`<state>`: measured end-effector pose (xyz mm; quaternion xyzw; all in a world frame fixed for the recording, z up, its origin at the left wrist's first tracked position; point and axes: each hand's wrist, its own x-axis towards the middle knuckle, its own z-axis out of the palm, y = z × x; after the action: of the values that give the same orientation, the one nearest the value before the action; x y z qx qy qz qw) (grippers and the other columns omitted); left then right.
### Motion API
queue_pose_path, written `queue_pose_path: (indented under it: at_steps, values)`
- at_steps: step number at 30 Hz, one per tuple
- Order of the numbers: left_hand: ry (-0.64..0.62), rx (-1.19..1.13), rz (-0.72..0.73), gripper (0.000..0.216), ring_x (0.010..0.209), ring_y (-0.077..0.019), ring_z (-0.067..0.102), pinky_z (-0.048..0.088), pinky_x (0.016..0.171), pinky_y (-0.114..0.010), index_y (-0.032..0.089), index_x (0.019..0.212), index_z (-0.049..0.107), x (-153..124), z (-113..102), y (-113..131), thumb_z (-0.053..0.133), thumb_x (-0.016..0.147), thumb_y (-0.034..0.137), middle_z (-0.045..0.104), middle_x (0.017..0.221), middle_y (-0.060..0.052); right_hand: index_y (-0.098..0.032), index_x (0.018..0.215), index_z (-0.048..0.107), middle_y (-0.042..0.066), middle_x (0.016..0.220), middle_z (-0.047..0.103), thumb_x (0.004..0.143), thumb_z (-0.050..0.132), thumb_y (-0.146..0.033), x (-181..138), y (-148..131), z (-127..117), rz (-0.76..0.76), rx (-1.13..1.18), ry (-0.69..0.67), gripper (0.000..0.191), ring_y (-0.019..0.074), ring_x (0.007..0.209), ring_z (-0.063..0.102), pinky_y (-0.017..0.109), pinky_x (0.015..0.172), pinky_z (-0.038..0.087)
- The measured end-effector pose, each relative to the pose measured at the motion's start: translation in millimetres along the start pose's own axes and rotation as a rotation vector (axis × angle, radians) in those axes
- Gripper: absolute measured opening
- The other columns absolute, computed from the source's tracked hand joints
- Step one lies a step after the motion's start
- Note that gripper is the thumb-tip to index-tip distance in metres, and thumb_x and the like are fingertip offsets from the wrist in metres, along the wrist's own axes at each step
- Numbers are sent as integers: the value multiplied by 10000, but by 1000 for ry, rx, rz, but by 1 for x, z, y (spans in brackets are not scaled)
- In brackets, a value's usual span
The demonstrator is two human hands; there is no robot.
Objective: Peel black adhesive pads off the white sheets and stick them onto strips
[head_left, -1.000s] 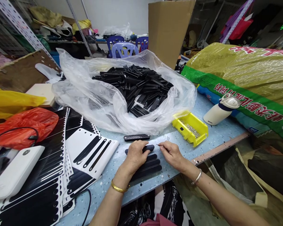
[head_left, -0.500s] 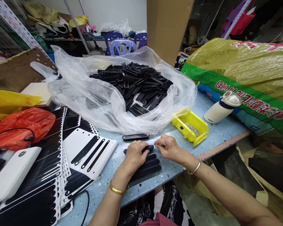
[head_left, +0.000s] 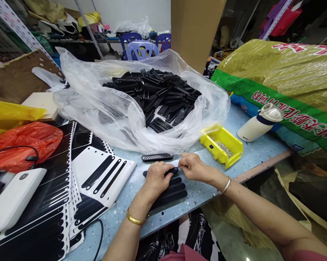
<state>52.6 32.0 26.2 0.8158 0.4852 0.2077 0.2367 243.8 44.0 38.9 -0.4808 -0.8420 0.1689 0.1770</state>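
My left hand (head_left: 157, 178) is closed over a long, round-ended black piece (head_left: 175, 170), pinning it to the table; the hand hides its middle. At that piece's right end, the fingertips of my right hand (head_left: 193, 167) are pinched together. A thin dark bit shows at the pinch, too small to name. Several similar black pieces (head_left: 176, 191) lie side by side just below, partly under my left hand. Above my hands rests a single black piece with a textured face (head_left: 157, 157).
A clear plastic bag (head_left: 106, 119) behind holds a heap of black parts (head_left: 158, 94). To the right stand a yellow bin (head_left: 220, 154) of small metal bits and a white bottle (head_left: 252, 127). On the left lie sheets of black strips (head_left: 106, 174) and a white device (head_left: 16, 199).
My right fingertips have closed in slightly at the end of the black piece. My left hand keeps its hold, and the view has shifted a little.
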Motion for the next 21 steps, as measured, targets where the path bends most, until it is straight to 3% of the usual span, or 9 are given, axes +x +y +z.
queue_pose_path:
  at_steps: [7,14,21]
  values:
    - [-5,-27,-33,251,889,-221,647,477,838,-365,243,941,754,1,1,0,682,744,105,736,881,-43,-131,563,679,-36,478,566,578,571,-41,21,18,1,252,610,-234,141,84,483,443,198,471,321]
    - [2,-39,-19,246,870,-215,642,477,809,-345,232,948,750,1,2,-2,674,750,107,733,889,-45,-134,532,656,-49,417,511,571,600,-103,13,14,5,391,865,-160,75,60,426,379,189,420,276]
    - [-5,-46,-34,147,828,-221,650,456,772,-347,237,904,763,2,1,0,719,764,238,747,850,-38,-128,545,656,-41,433,523,577,610,-138,9,7,8,415,912,-103,56,64,423,399,193,428,315]
